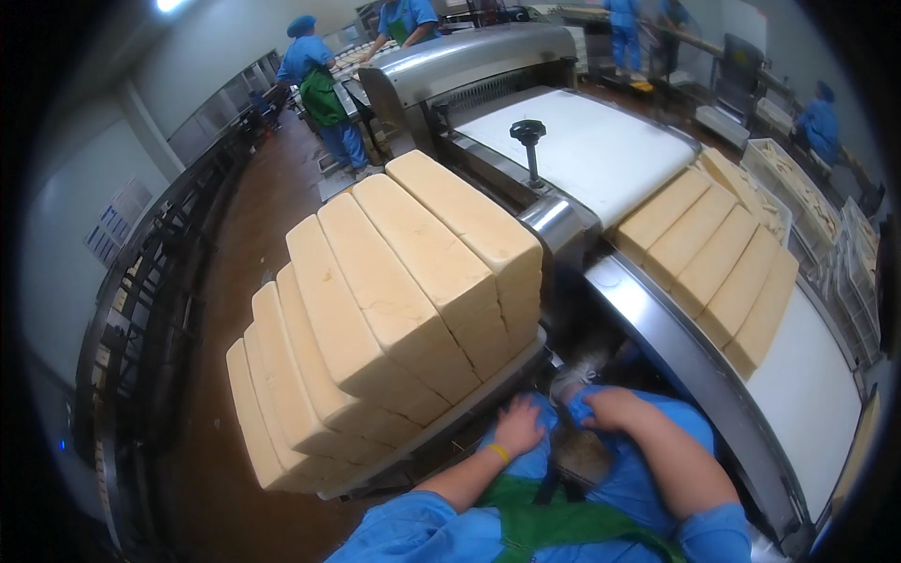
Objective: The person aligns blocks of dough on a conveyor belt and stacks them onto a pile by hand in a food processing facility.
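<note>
My left hand [519,427], with a yellow band at the wrist, lies on my left trouser leg [532,462], its fingers spread over the blue cloth. On the other knee, my right hand [608,410] has its fingers bent round a fold of the right trouser leg [690,422]. Just ahead of my left hand stands a tall stack of long pale-cream blocks [404,272] on a light board [450,413]. A row of similar blocks [718,258] lies on the white conveyor belt [821,375] to my right. Neither hand touches any block.
A steel machine [479,61] with a white belt [582,141] stands ahead, with a black knob [527,133] beside it. White crates [793,192] are stacked at right. Co-workers in blue, one in a green apron [322,97], are farther back. A dark rack [141,310] runs along the left.
</note>
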A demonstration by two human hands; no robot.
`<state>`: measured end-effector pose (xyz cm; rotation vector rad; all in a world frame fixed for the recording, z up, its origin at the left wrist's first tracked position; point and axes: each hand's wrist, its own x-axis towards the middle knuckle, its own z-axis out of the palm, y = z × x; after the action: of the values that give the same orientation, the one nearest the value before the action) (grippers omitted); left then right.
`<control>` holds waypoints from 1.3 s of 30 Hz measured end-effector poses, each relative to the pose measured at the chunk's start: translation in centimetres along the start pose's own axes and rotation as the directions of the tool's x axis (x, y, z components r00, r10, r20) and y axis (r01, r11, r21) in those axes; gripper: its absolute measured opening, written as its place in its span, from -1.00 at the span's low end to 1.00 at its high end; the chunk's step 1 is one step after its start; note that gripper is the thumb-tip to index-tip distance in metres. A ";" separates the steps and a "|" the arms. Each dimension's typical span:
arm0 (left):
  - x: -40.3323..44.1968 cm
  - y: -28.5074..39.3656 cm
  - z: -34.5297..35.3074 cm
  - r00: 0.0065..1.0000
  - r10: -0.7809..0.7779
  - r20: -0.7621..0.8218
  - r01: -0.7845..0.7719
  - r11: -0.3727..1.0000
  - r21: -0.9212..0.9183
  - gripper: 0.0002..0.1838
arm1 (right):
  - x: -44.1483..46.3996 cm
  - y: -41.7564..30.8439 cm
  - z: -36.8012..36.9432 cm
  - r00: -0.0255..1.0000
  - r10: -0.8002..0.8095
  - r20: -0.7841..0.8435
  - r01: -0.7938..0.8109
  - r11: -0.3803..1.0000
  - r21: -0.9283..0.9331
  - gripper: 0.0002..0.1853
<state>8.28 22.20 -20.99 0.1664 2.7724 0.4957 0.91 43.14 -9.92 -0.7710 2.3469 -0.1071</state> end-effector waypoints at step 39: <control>-0.7 -1.2 0.0 0.988 0.138 -0.064 -0.140 0.989 -0.042 -0.53 | -19.1 -3.2 -0.5 0.668 0.332 -0.666 -0.067 0.918 0.391 -0.63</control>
<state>8.86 20.95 -21.27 0.3414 2.8188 0.6088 13.90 50.99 2.08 -0.2930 3.0173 -0.8417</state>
